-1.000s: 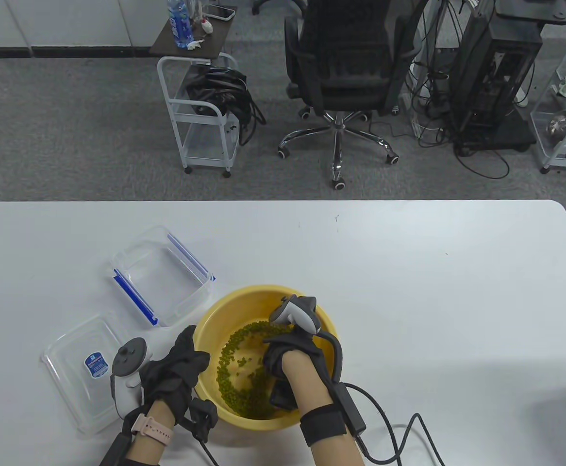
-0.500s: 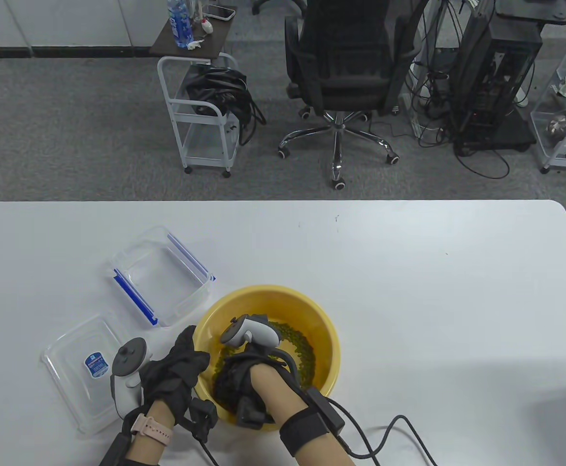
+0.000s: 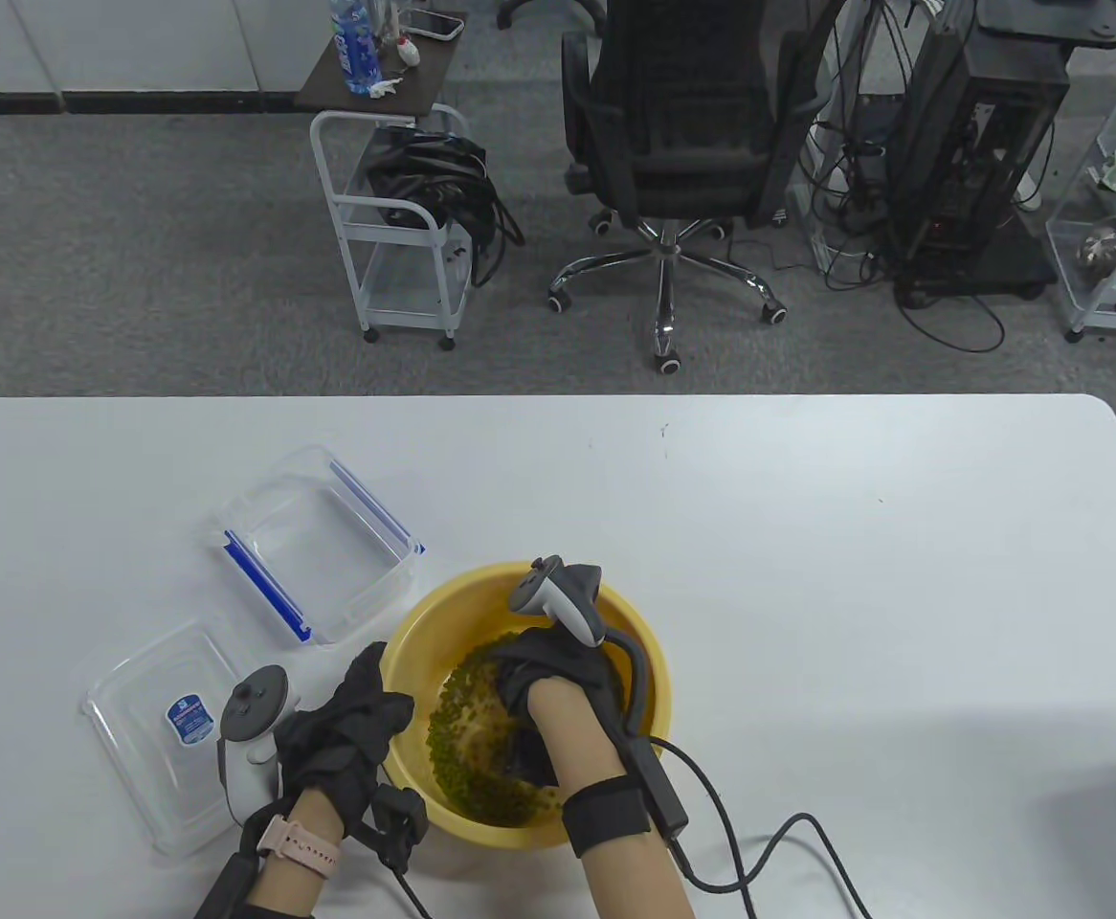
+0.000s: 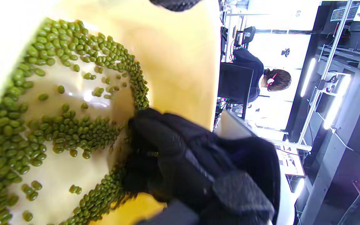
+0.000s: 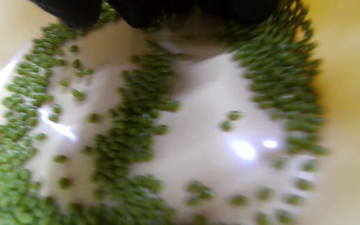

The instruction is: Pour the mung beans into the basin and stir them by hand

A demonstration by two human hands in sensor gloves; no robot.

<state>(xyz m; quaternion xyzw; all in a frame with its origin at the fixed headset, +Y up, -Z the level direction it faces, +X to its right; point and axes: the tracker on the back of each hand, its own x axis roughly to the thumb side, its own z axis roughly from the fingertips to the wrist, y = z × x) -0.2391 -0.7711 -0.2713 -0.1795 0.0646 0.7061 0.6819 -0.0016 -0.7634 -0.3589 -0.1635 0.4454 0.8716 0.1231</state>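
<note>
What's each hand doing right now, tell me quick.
Left hand: grips the yellow basin by its rim.
Right hand: in the mung beans; open or closed cannot be told.

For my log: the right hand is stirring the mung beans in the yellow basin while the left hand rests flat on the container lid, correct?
Not quite: the table view shows the left hand gripping the yellow basin rim. The right hand is among the mung beans.

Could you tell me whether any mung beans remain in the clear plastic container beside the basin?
No, the clear container shows only its bare bottom, while the mung beans lie in the yellow basin.
</note>
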